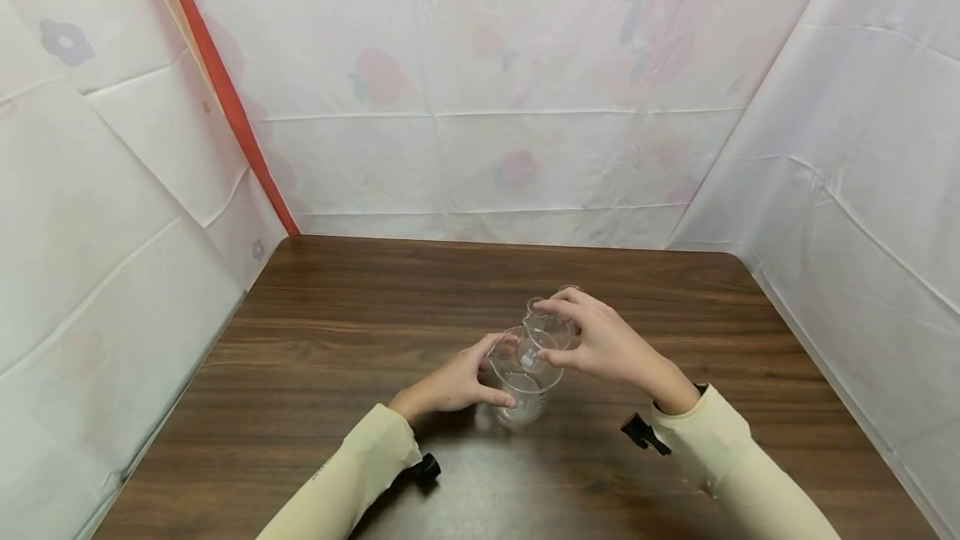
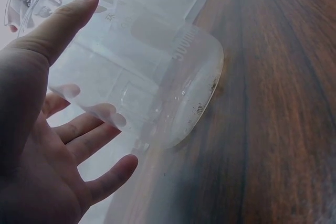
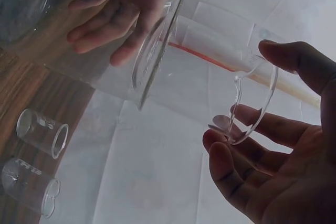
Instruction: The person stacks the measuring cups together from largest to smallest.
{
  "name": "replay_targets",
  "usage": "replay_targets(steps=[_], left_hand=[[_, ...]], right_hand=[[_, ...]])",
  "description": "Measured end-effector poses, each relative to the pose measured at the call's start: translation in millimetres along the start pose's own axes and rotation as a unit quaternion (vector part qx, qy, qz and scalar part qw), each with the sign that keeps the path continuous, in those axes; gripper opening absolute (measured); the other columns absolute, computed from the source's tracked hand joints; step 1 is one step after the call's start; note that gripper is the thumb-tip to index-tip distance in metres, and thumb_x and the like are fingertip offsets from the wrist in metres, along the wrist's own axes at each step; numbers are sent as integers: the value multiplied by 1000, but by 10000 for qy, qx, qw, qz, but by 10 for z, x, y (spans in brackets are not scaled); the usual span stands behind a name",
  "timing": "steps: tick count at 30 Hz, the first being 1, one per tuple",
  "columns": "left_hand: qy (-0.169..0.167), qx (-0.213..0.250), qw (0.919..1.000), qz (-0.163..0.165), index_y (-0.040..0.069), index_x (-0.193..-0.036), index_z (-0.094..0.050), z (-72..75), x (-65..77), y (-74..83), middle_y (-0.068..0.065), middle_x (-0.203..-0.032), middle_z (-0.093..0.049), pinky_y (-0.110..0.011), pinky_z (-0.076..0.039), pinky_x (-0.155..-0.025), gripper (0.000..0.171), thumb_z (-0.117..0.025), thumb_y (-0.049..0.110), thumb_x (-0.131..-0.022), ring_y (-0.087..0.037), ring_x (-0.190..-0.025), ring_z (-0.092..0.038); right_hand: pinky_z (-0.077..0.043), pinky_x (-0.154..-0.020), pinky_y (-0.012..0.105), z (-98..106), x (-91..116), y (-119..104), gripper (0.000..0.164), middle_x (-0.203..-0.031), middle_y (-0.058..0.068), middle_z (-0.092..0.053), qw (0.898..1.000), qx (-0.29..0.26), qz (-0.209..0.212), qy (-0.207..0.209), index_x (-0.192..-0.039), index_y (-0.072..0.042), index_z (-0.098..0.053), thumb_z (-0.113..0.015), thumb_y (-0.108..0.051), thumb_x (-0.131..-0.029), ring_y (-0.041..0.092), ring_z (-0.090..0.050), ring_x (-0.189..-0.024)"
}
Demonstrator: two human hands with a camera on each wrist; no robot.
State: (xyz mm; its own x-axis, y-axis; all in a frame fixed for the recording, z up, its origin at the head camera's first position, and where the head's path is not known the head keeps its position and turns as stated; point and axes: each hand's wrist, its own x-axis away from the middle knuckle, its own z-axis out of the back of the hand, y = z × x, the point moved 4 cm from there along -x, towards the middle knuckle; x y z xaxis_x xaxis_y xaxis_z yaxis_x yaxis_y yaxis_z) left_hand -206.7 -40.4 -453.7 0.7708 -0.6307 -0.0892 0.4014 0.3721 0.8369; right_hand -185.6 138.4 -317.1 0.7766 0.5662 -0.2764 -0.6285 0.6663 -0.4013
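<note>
The large clear glass beaker stands on the table, white markings with "500" on its wall. My left hand holds it from the left, thumb on the near side and fingers round the far side. With thumb and fingertips my right hand grips a smaller glass beaker near its spouted rim. This smaller beaker is tilted, its base end inside the large beaker's mouth. In the left wrist view, fingertips press on the large beaker's wall.
Two small beakers, one beside the other, stand on the brown wooden table beyond the large one. In the head view my right hand partly hides them. White patterned cloth hangs round the table's back and sides.
</note>
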Motion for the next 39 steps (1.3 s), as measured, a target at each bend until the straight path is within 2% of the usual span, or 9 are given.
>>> replay_targets(steps=[6,11,20,24,30,33,39], left_hand=[[-24,17,10000,24,38,-133,-28,1,8,3,8,-132,-47,-38,-43,-94,79,-73,48,-68,-12,-121,-45],[-49,-55,9999,72,36,-134,-27,1,9,2,10,-131,-47,-35,-44,-93,81,-72,49,-69,-10,-119,-47],[-41,-164,9997,155,35,-136,-25,-1,19,5,9,-126,-49,-30,-45,-89,84,-72,51,-68,-9,-114,-49],[-11,-204,9995,232,34,-137,-24,7,22,4,6,-131,-46,-31,-45,-90,86,-72,52,-68,-14,-111,-52],[-38,-301,9990,325,32,-138,-23,-1,20,-10,6,-143,-34,-33,-44,-94,88,-70,55,-67,-19,-121,-47],[-36,-242,9992,312,35,-137,-24,-5,19,-9,7,-142,-35,-35,-44,-94,87,-71,54,-67,-18,-120,-47],[-20,-157,9992,369,38,-136,-24,0,19,-3,9,-134,-42,-36,-45,-91,85,-72,52,-67,-22,-109,-55]], right_hand=[[-44,-66,22,-54,-16,-2,53,-108,-3,-56,9994,32,102,-328,-119,-15,-57,-74,-31,-72,12,-54,-80],[-42,-66,21,-112,-26,7,53,-110,1,-57,9983,69,118,-558,-119,-13,-57,-73,-30,-72,16,-54,-79],[-46,-74,29,-213,-62,-15,51,-106,2,-58,9968,279,448,-607,-115,-11,-59,-74,-30,-70,15,-56,-89],[-46,-76,32,-255,-81,-30,50,-104,2,-59,9954,409,619,-601,-113,-12,-61,-76,-31,-68,14,-55,-89],[-47,-77,31,-338,-91,-24,51,-102,1,-58,9924,606,723,-792,-112,-12,-61,-77,-29,-67,12,-53,-90],[-47,-79,32,-365,-94,-25,52,-104,2,-58,9909,630,672,-982,-114,-11,-60,-78,-26,-67,14,-54,-93],[-47,-85,35,-397,-106,-41,55,-107,1,-58,9863,850,710,-1221,-117,-13,-60,-78,-28,-66,16,-55,-98]])
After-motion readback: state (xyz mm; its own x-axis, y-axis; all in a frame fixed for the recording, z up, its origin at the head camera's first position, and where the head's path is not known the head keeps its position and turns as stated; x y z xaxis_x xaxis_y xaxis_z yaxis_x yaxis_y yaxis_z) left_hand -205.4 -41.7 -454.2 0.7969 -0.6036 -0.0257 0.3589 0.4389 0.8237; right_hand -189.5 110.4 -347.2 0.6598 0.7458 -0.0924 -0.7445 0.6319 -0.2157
